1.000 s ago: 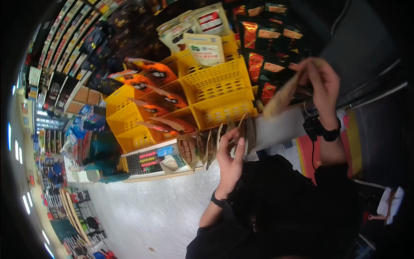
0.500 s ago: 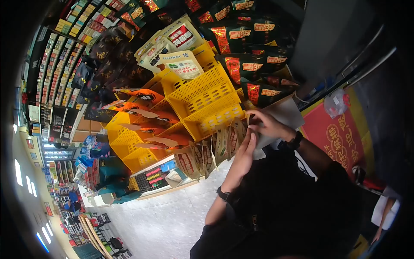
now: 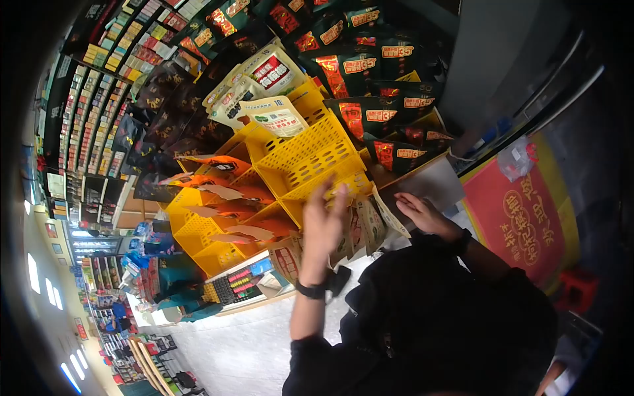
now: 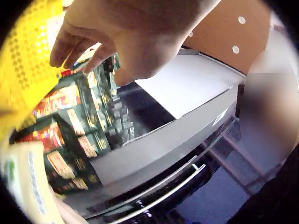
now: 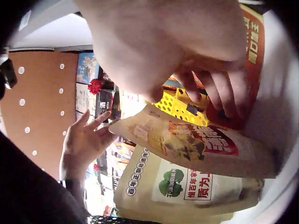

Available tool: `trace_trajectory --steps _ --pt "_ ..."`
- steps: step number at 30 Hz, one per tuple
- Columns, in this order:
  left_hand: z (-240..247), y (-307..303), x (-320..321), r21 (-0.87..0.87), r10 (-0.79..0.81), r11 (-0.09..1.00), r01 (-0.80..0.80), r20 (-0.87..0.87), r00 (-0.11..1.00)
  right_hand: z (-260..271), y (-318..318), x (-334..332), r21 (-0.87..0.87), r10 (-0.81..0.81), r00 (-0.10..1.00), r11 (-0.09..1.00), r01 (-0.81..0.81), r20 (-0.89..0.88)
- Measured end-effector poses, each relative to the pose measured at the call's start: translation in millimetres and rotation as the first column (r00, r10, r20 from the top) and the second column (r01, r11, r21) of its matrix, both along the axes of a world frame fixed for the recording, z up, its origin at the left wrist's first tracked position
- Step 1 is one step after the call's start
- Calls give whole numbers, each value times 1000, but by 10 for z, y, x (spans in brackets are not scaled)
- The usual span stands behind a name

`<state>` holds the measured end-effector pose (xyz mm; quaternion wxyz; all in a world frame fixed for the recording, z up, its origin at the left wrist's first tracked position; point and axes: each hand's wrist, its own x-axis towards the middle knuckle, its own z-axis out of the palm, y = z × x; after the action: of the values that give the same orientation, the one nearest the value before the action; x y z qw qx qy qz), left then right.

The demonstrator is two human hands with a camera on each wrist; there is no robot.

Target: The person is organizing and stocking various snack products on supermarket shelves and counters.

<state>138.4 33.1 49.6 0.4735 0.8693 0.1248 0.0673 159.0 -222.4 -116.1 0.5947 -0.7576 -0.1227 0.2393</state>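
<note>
Left hand [image 3: 323, 223] wide, empty, up before the basket [image 3: 310, 152]. Right hand [image 3: 422, 214] rests on the pouches [image 3: 371, 224] just right of it; pinching or not, I cannot tell. Looks mid-tidying; next calls for a firm pouch-edge hold.
</note>
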Motion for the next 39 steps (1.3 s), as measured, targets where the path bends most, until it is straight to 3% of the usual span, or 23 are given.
trace_trajectory --steps 1,3,4,6,7,10,14,17,19,21,23,25,27,29,31,33,35,37,39 --pt "128 89 138 201 -15 979 -12 132 991 -10 -4 1 14 -10 1000 1000 10 -2" --pt "181 325 442 450 -174 892 55 228 958 -9 -28 3 45 -19 1000 999 18 14" --pt "212 378 576 459 -194 885 72 226 955 3 -38 3 56 -37 999 998 37 13" --pt "261 418 803 694 -350 716 74 266 898 22 -90 -6 56 -72 996 996 69 45" --pt "295 431 899 721 -360 686 96 221 907 3 -113 -6 61 -89 995 994 86 41" --pt "177 651 1230 774 -409 628 77 244 880 -75 -196 1 84 -148 985 986 141 84" --pt "39 981 1531 856 -354 512 73 133 926 -51 -293 -4 74 -209 967 977 200 147" --pt "170 944 1594 856 -254 513 65 79 964 -39 -339 2 79 -247 953 968 236 174" --pt "161 988 1605 884 -326 465 -49 222 919 -48 -366 0 96 -272 944 961 258 185" --pt "234 983 1511 901 -325 430 -63 220 920 -57 -400 -7 115 -296 941 953 279 167" --pt "457 850 1344 889 -348 444 -108 282 894 -111 -429 8 98 -316 939 948 304 138" --pt "780 582 1019 765 -296 637 -92 353 888 -133 -436 4 152 -374 917 923 353 141" --pt "1078 320 670 746 -310 664 -57 344 886 -72 -445 -11 217 -392 917 904 369 74" --pt "1234 126 399 777 -360 622 -93 389 848 59 -476 -11 375 -348 914 834 403 -208" --pt "1343 -72 241 843 -470 521 -134 414 779 298 -578 7 312 -280 926 882 353 -253" --pt "1349 -233 133 836 -429 534 -122 393 813 434 -587 13 370 -195 903 863 344 -384" --pt "1302 -380 36 828 -386 548 -118 375 843 381 -566 34 343 -169 909 887 309 -382" --pt "1235 -530 -38 818 -482 573 57 280 830 337 -572 62 317 -152 912 905 283 -380" --pt "1115 -730 -59 796 -570 555 242 151 808 297 -590 92 372 -71 869 885 281 -489"
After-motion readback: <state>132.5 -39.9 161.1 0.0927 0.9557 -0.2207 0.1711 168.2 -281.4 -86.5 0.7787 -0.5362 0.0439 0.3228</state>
